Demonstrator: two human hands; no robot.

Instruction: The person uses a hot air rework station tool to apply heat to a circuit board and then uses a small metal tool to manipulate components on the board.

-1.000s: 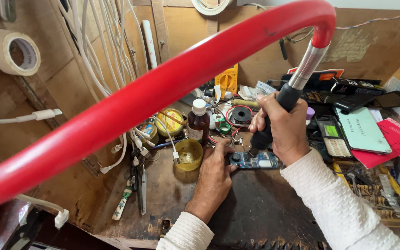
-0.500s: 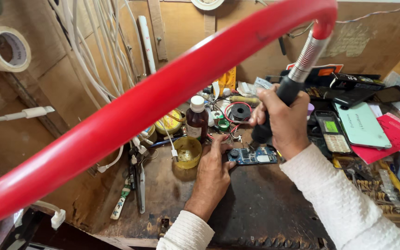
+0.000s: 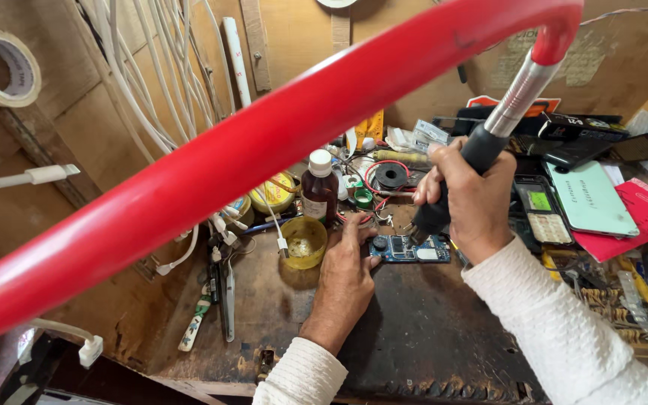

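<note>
The right hand [image 3: 474, 199] keeps a tight grip on the hot-air tool [image 3: 451, 187], nozzle now lower, just over the board [image 3: 410, 249]. Beside that grip, the left hand [image 3: 346, 274] stays flat, fingertips pinning the board to the worktop [image 3: 414, 337].

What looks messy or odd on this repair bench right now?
The red hose from the hot-air tool in the right hand sweeps across the view. Loose white cables dangle over the cluttered bench.
</note>
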